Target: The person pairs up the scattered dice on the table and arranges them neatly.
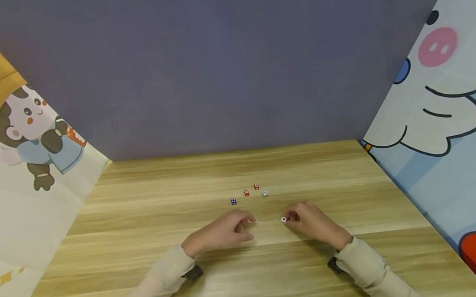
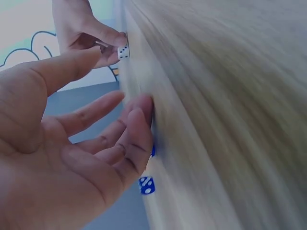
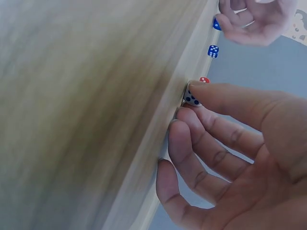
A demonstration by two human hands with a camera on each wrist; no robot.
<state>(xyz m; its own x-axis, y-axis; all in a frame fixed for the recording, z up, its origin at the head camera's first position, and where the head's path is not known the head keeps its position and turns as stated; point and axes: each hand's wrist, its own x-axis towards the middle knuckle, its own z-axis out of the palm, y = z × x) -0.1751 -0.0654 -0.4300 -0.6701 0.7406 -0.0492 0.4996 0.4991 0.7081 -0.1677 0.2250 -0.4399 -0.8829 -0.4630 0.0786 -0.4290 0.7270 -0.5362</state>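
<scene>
My right hand (image 1: 313, 222) pinches a small white die (image 1: 284, 219) between thumb and index finger, low at the table; a red dot shows on its top. In the right wrist view, the same die (image 3: 193, 100) has dark dots on its side. Left of it, my left hand (image 1: 225, 230) hovers low with loosely bent fingers, nothing seen in its grasp. Beyond the hands stand a blue die (image 1: 233, 201), two red dice (image 1: 246, 193) and another white die (image 1: 265, 194). The left wrist view shows a blue die (image 2: 147, 185) past the fingers, and another partly hidden behind them.
The wooden table (image 1: 145, 191) ends at a plain grey-blue panel (image 1: 227, 79) at the back. Cartoon-printed walls (image 1: 451, 167) flank it on both sides. Dark bands (image 1: 193, 273) sit at both wrists below light sleeves.
</scene>
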